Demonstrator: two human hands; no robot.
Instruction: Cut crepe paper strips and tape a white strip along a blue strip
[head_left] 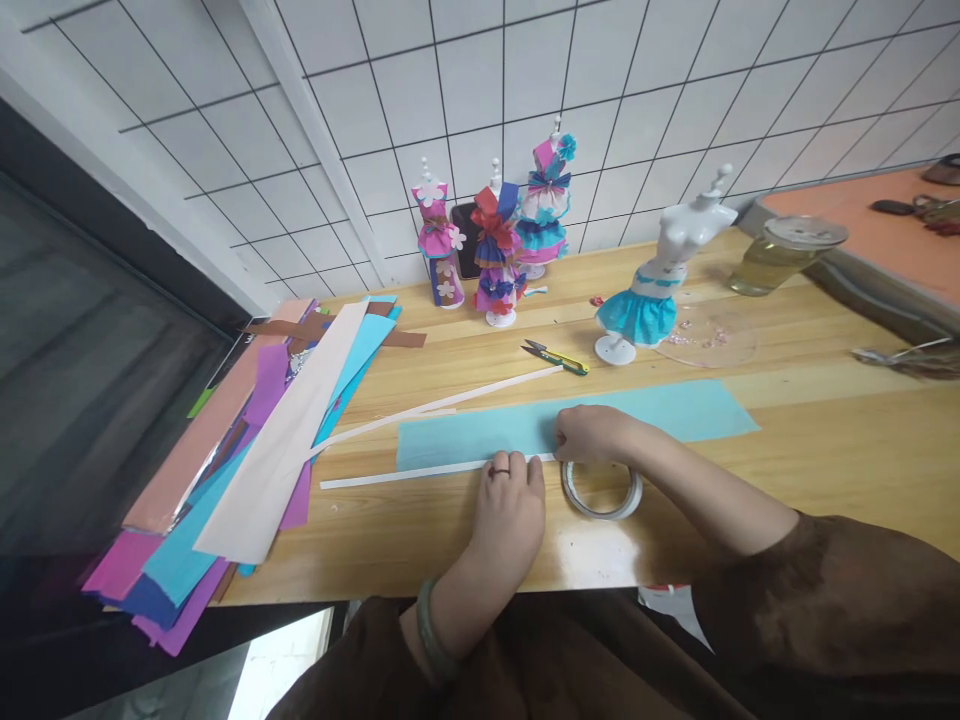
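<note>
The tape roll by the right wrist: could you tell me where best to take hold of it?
Grip the tape roll across its ring, one finger inside the open centre and the thumb on the outer wall, probably from above. It lies flat on the table, so only the rim offers purchase; the right hand is closest.

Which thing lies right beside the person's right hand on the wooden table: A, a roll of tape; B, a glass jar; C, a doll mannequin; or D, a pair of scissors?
A: the roll of tape lies flat on the table just below the right hand, which presses on the light blue paper strip, while the scissors lie farther back.
</note>
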